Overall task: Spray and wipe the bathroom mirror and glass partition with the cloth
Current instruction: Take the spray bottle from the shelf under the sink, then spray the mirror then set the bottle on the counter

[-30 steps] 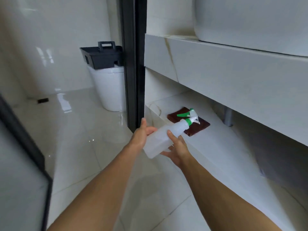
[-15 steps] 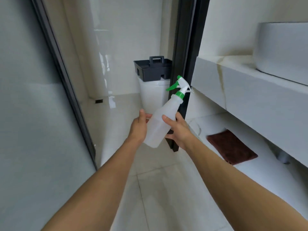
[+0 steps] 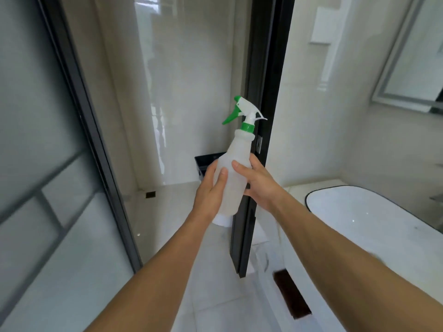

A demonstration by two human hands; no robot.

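1. Hands of one person meet at the centre of the head view, both holding a translucent white plastic spray bottle with a green trigger and collar (image 3: 233,173).
2. The left hand (image 3: 211,190) grips the bottle's lower body from the left, its thumb lying up the front face and its fingers curled behind, out of sight.
3. The right hand (image 3: 257,183) grips the opposite side, thumb across the front and fingertips wrapped round the far side.
4. The bottle stands nearly upright, tilted slightly right, its nozzle pointing left in front of a black vertical door frame (image 3: 266,92).
5. A frosted glass partition with a dark frame (image 3: 48,140) fills the left side.
6. A framed wall mirror (image 3: 412,68) hangs at upper right, above a white oval basin with a black rim (image 3: 359,212).
7. A dark brown cloth (image 3: 291,293) lies on the lower shelf, well apart from both hands.
8. A black plastic caddy (image 3: 203,164) shows behind the bottle.
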